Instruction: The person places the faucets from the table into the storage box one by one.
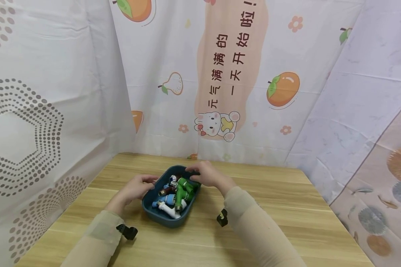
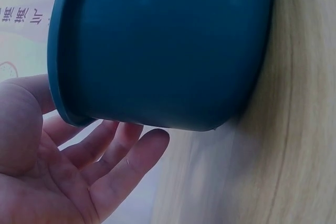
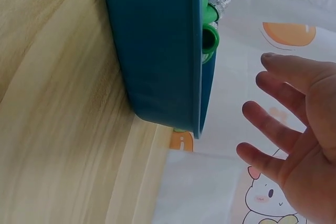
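Observation:
A dark blue plastic basin sits on the table, holding several pipe fittings in a heap. Among them are a green fitting with a metal end, a white one, a light blue one and a dark red one. My left hand is at the basin's left side; in the left wrist view its fingers extend loosely by the outer wall, just below the rim. My right hand hovers over the far right rim, fingers spread and apart from the basin in the right wrist view.
The wood-grain table extends to the right of the basin and in front of it. A printed white curtain hangs behind the table's back edge, and more patterned cloth borders the left side. Both sleeves carry small black devices.

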{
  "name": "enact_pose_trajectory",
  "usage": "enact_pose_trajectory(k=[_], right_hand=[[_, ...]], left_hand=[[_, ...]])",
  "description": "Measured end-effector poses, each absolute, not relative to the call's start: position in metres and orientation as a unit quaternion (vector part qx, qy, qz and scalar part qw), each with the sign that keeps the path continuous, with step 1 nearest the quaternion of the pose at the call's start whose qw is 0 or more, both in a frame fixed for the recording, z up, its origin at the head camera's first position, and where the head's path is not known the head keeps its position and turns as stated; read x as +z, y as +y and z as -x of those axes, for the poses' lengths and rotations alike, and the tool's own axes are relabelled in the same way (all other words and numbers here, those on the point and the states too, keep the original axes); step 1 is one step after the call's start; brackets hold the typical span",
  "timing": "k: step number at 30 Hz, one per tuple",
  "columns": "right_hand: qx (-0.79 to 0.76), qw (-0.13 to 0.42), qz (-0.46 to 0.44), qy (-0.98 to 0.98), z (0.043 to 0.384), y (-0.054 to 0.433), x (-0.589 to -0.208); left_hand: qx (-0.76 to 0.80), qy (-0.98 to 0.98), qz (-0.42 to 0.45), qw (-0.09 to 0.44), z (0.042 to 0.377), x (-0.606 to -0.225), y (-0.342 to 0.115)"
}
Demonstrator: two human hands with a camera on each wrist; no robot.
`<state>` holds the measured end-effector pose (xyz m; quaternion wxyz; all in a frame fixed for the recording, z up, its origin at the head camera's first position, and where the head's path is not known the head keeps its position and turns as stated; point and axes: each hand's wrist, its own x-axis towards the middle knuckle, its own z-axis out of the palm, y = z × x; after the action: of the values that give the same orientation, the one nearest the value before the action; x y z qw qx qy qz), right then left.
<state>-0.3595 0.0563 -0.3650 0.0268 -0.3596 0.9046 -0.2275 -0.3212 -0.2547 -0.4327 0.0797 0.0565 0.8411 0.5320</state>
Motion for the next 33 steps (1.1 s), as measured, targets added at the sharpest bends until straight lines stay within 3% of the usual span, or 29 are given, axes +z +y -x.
enact_pose_trajectory(k=[24,33], right_hand=[[-0.292,-0.022,0.361,0.885,0.345,0.09,-0.335],[-0.286,-0.072,0.366,0.883,0.341,0.106,-0.326]], left_hand=[[0.47,0.877,-0.096,-0.004,0.323,-0.414,-0.256],[0.422,0.896,-0.121,-0.059,0.325,-0.391,-0.255]])
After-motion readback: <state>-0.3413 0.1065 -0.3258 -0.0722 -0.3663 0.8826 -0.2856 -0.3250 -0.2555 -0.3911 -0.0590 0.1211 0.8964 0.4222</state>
